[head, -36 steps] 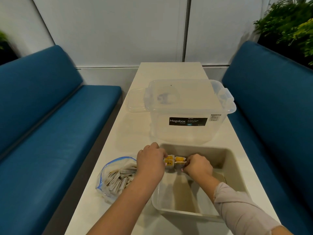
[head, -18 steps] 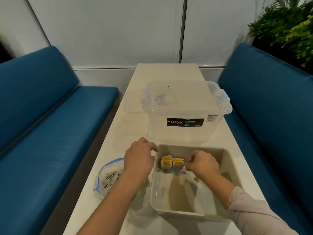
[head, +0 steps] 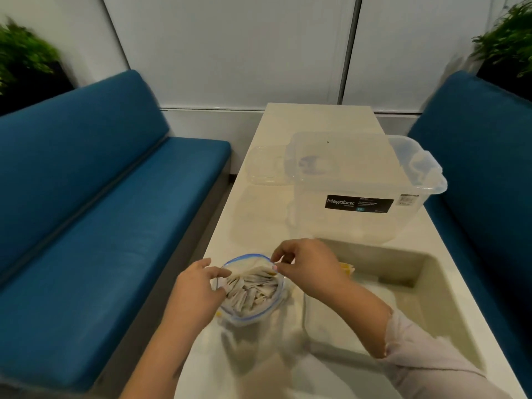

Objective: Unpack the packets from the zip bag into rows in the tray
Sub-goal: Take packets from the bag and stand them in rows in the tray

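Observation:
The zip bag (head: 250, 312) with a blue rim stands open on the white table, left of the tray. It is full of pale packets (head: 250, 289). My left hand (head: 195, 292) grips the bag's left rim between thumb and fingers. Crossing over from the tray side, my right hand (head: 308, 264) has its fingers curled and pinches the bag's right rim just above the packets. The beige tray (head: 431, 286) lies to the right. A yellow packet (head: 347, 268) shows at the tray's far left corner, and my right hand hides the others there.
A clear Megabox container (head: 359, 194) stands upside down just behind the tray, with a clear lid (head: 266, 168) to its left. Blue benches (head: 100, 226) flank the narrow table on both sides. Plants sit in the far corners.
Both hands have left the packets in the tray and moved left to the zip bag, which they now hold at its rim. The bag's mouth now faces up, opened wide.

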Available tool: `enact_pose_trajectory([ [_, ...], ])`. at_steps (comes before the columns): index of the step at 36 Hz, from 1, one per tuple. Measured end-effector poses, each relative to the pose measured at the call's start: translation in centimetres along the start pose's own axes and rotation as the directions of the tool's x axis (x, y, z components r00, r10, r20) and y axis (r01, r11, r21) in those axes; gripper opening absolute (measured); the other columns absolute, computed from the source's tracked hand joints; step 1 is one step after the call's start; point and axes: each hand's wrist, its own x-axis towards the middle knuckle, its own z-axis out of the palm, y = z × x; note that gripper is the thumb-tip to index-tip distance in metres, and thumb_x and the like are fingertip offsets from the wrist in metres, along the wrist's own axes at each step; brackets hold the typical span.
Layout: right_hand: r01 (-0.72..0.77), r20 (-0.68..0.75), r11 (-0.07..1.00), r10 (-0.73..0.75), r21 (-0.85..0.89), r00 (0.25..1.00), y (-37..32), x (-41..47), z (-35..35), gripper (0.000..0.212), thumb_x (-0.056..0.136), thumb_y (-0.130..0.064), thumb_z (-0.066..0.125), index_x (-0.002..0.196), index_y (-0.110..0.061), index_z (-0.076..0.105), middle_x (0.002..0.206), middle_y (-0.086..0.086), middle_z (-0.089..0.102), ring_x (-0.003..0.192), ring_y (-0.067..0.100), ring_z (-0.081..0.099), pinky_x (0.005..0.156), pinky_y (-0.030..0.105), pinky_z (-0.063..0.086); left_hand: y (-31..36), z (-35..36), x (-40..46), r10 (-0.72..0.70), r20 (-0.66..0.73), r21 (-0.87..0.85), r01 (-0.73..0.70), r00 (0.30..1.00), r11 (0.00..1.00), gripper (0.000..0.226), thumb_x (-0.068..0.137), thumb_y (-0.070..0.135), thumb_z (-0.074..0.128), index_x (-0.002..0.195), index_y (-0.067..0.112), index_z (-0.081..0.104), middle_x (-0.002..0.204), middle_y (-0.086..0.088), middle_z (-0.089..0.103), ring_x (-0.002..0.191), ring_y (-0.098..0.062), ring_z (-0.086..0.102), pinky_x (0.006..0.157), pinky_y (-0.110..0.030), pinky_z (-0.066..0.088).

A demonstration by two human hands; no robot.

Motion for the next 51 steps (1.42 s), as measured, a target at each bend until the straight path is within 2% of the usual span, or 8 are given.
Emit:
enact_pose_trajectory([
  [4,0.145,0.112,0.972,-0.126,-0.183,0.986,-2.1,0.6,2.8,0.023,0.090,-0.026,0.055,0.106,-0.032,0.070,0.103,-0.006,0.070,0.095,0.017,0.062,0.080,0.026,0.044,-0.9,0.3,-0.5,-0.002,0.078,-0.037,0.004,0.997,0.999,0.052,0.079,0.009,0.062,0.128,0.026,0.055,0.138,0.007,0.049,0.121,-0.011,0.049,0.095,-0.017,0.037],
  [14,0.291,0.241,0.787,-0.186,-0.544,0.953,-3.8,2.3,7.4,0.037,0.094,-0.014,0.047,0.127,-0.027,0.055,0.114,0.002,0.063,0.106,0.024,0.057,0.086,0.032,0.035,-1.0,0.3,-1.0,0.077,0.111,-0.056,-0.071,0.991,0.996,0.055,0.078,0.002,0.057,0.131,0.017,0.052,0.132,0.005,0.054,0.117,-0.011,0.052,0.086,-0.008,0.032],
  [32,0.274,0.276,0.803,-0.143,-0.528,0.950,-4.7,2.7,8.3,0.025,0.094,-0.021,0.049,0.111,-0.021,0.066,0.104,0.002,0.060,0.096,0.024,0.057,0.087,0.032,0.035,-1.8,0.4,-0.2,0.112,0.121,-0.009,-0.111,0.986,0.994,0.061,0.080,0.012,0.057,0.138,0.024,0.043,0.142,0.010,0.043,0.127,-0.007,0.044,0.101,-0.019,0.037],
  [37,0.261,0.161,0.841,-0.208,-0.475,0.965,-4.0,2.4,7.7,0.022,0.093,-0.025,0.051,0.109,-0.027,0.066,0.104,-0.001,0.058,0.075,0.019,0.045,0.073,0.028,0.025,-1.8,0.1,-0.1,0.123,0.111,-0.017,-0.122,0.986,0.992,0.058,0.081,0.014,0.057,0.137,0.024,0.045,0.140,0.009,0.046,0.124,-0.008,0.046,0.097,-0.018,0.037],
  [42,0.176,0.034,0.923,-0.175,-0.342,0.984,-3.5,1.8,4.9,0.020,0.091,-0.037,0.056,0.105,-0.031,0.068,0.101,-0.004,0.059,0.091,0.020,0.059,0.070,0.026,0.028,-1.9,-0.2,0.0,0.122,0.016,-0.071,-0.121,0.992,0.990,0.043,0.084,0.024,0.063,0.126,0.027,0.056,0.137,0.007,0.047,0.124,-0.010,0.045,0.096,-0.018,0.034],
  [46,0.147,-0.108,0.969,-0.171,-0.199,0.979,-3.4,0.8,2.6,0.018,0.089,-0.040,0.060,0.101,-0.032,0.070,0.096,-0.007,0.060,0.089,0.014,0.058,0.065,0.026,0.031,-0.7,-1.3,-0.3,0.052,-0.181,-0.306,-0.107,0.982,0.946,0.005,0.089,0.027,0.057,0.090,0.027,0.063,0.096,0.007,0.061,0.083,-0.009,0.057,0.066,-0.012,0.039],
  [49,0.200,-0.322,0.968,-0.241,-0.154,0.916,-3.3,0.0,2.0,0.011,0.085,-0.039,0.065,0.090,-0.034,0.073,0.083,-0.009,0.060,0.073,0.009,0.056,0.061,0.025,0.032,0.7,-2.2,-0.4,-0.127,0.103,-0.544,0.162,0.987,0.823,0.039,0.096,0.037,0.043,0.073,0.013,0.064,0.064,0.001,0.061,0.059,-0.014,0.054,0.055,-0.024,0.041],
  [51,0.263,-0.456,0.939,-0.339,-0.222,0.823,-3.2,-0.2,2.2,0.008,0.079,-0.038,0.067,0.080,-0.034,0.073,0.073,-0.010,0.060,0.059,0.007,0.052,0.058,0.026,0.035,1.9,-2.7,-0.8,-0.138,0.384,-0.662,0.376,0.913,0.648,0.052,0.097,0.045,0.035,0.078,0.007,0.065,0.060,-0.002,0.063,0.049,-0.013,0.054,0.047,-0.021,0.040],
])
